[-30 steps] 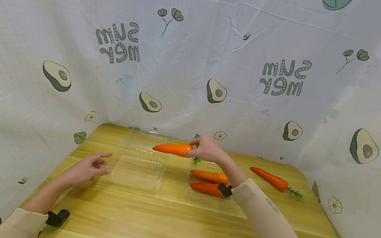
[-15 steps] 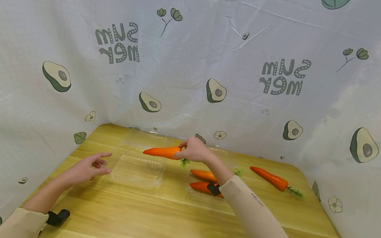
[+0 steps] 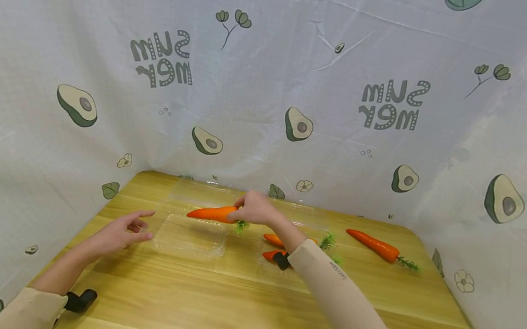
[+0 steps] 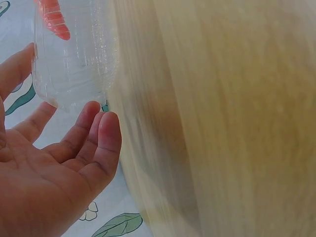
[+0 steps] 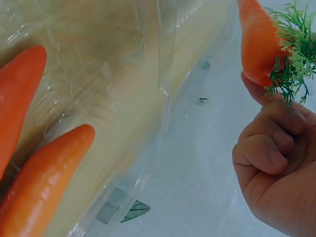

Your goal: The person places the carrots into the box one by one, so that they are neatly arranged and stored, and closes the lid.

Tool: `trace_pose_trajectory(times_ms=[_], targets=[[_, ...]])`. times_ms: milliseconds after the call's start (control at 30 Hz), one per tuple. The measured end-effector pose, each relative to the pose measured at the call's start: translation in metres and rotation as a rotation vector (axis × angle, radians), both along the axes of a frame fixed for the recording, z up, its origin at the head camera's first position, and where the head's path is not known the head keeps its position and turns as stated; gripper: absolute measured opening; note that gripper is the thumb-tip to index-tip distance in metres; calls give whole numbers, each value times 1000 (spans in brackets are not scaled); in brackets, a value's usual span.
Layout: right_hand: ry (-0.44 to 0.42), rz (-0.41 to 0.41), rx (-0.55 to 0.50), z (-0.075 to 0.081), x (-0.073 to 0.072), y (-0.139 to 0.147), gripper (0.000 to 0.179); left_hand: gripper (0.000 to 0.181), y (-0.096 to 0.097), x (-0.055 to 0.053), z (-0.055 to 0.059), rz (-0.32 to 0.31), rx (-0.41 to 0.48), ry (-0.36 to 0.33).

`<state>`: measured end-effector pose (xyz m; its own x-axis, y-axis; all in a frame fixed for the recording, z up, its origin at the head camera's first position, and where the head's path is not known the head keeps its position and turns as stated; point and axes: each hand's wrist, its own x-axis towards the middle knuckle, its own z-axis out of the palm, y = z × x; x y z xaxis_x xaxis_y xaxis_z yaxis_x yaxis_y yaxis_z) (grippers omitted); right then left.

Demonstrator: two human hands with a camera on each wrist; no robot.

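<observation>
My right hand (image 3: 252, 209) pinches the leafy end of an orange carrot (image 3: 209, 213) and holds it just above the far side of an open clear plastic clamshell box (image 3: 190, 236). The right wrist view shows that carrot (image 5: 259, 42) with its green top against my curled fingers (image 5: 269, 148). My left hand (image 3: 122, 231) rests open on the wooden table (image 3: 214, 296), its fingertips beside the box's left edge. In the left wrist view the open palm (image 4: 54, 173) lies next to the clear box (image 4: 74, 59). Two more carrots (image 3: 275, 246) lie in a second clear box (image 3: 305, 223) under my right forearm.
Another carrot (image 3: 374, 246) lies loose on the table at the right. A white cloth printed with avocados (image 3: 270, 92) walls in the table at the back and both sides. A small black object (image 3: 79, 300) sits by my left sleeve.
My right hand has carried the carrot leftward and slightly down, from beside the right box to over the left box. The left hand has not moved.
</observation>
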<state>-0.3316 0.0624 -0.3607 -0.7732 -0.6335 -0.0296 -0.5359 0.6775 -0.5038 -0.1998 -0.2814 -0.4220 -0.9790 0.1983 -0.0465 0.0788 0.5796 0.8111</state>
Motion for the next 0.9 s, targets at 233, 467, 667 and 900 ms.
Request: trace_pose_trajectory(times_ms=[233,467,667,900], targets=[[-4,8,23,-4,0,-10,21,73,0,-1,0,-2,-5,1],[38,45,64,-6,-3,-23,34,73,-1,-2,0,7,-1,-14],[13,23,102,-5,-4,-31,37,74,0,-3,0,7,1,-20],[0,50,146,-6,-4,-36,45,73,0,-1,0,2,10,-14]])
